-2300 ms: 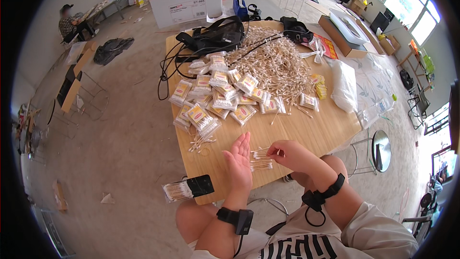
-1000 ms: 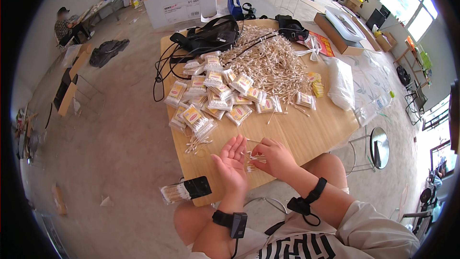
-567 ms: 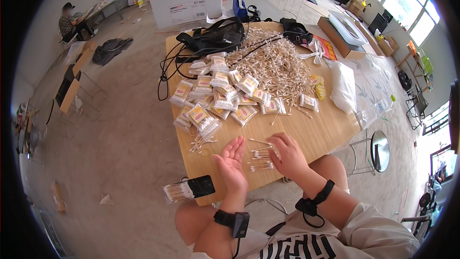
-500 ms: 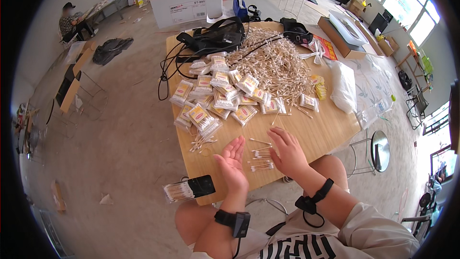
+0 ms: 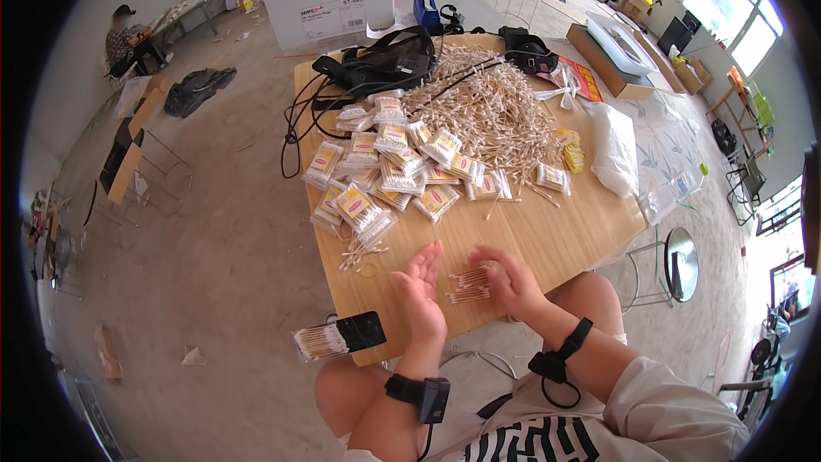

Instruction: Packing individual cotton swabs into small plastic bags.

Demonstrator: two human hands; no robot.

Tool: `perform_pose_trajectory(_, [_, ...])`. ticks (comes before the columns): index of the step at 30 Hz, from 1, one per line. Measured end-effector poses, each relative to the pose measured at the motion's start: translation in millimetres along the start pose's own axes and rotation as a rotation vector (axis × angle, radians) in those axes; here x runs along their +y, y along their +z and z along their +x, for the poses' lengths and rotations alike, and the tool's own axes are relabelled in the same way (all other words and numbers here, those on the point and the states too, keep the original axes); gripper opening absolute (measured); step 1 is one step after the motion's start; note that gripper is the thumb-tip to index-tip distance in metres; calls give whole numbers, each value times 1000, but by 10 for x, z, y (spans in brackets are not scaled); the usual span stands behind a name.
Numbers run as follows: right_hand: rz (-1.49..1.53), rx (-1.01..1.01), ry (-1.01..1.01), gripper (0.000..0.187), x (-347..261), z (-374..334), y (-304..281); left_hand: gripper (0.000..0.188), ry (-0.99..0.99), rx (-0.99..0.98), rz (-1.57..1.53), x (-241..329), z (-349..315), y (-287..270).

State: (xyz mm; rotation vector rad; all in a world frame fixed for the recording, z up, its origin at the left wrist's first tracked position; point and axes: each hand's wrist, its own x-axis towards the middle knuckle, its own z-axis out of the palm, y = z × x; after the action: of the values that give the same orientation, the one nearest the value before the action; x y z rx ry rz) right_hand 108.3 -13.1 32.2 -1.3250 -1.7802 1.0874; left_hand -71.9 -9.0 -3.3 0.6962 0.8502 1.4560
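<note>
My left hand (image 5: 421, 295) is open above the near part of the wooden table (image 5: 547, 235), its fingers stretched out and palm turned to the right. Facing it, my right hand (image 5: 511, 284) has bent, parted fingers at the right ends of a small group of cotton swabs (image 5: 467, 285); the fingertips touch or hover just over them, I cannot tell which. Beyond my hands lie several filled swab packets (image 5: 363, 208), and behind them a large heap of loose cotton swabs (image 5: 487, 111). A few more loose swabs (image 5: 357, 257) lie left of my left hand, close to a thin yellowish ring (image 5: 368, 270).
A black phone-like slab (image 5: 364, 331) and a bundle of swabs (image 5: 320, 342) stick out at the near left table edge. Black straps and cables (image 5: 376, 68) lie at the back left. A white plastic bag (image 5: 613, 150) sits right; a stool (image 5: 681, 265) stands beyond. Someone (image 5: 128, 43) sits far left.
My right hand has come down and nearer, drawing the upper swabs toward the lower group. My left hand has shifted slightly right, its fingers more upright.
</note>
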Motion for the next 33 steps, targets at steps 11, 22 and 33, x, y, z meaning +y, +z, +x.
perform_pose_trajectory(11, [744, 361, 64, 47, 63, 13, 468, 91, 57, -80, 115, -111, -105, 191])
perform_pose_trajectory(22, [835, 441, 16, 45, 43, 29, 510, 91, 32, -52, -17, -70, -99, 171])
perform_pose_trajectory(33, [-810, -127, -215, 85, -137, -85, 251, 86, 212, 90, -162, 332, 24, -64])
